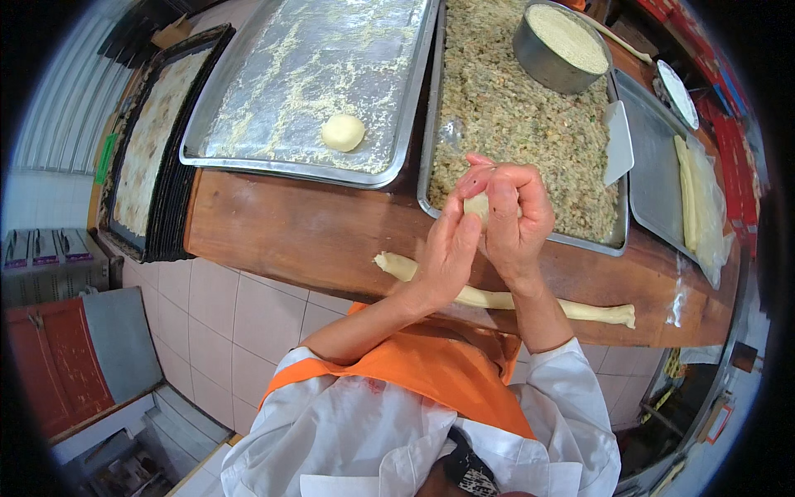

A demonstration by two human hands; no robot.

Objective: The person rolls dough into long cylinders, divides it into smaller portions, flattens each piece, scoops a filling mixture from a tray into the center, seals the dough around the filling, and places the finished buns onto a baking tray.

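My left hand (447, 253) and my right hand (517, 211) are closed together around a small piece of pale dough (477, 207), which shows only between the thumbs. Both are raised over the near edge of a metal tray of chopped, crumbly filling (497, 124). Below my wrists a long rope of dough (588, 311) lies across the wooden table, partly hidden by my forearms. A single round dough ball (343, 132) rests on the crumb-dusted metal tray (286, 170) to the left.
A round metal tin of pale crumbs (534, 62) stands on the filling, with a white scraper (617, 145) at the tray's right edge. Farther right, another tray (654, 186) holds dough strips partly under plastic (708, 207). Dark stacked baking trays (170, 199) are at the left, beside the wooden table (273, 228).
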